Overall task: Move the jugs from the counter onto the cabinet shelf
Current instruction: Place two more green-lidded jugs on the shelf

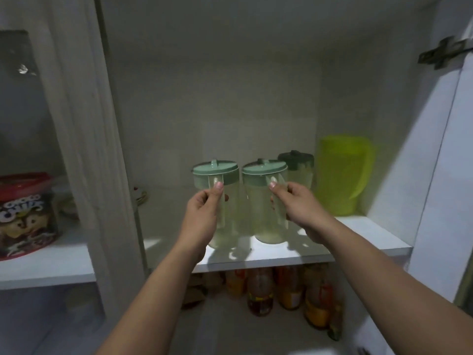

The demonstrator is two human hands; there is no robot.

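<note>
Two clear jugs with pale green lids stand side by side on the white cabinet shelf point(320, 252). My left hand point(203, 213) grips the handle of the left jug point(230, 201). My right hand point(297, 203) grips the handle of the right jug point(258, 208). Both jugs are upright with their bases on the shelf near its front edge. Behind the right jug stands a third clear jug point(299, 167) with a dark green lid. A larger yellow-green jug point(343, 175) sits at the shelf's right end.
The open cabinet door point(448, 175) hangs at the right. Several bottles point(289, 288) fill the shelf below. The left compartment, behind a door post point(87, 149), holds a cereal container point(25, 216) with a red lid.
</note>
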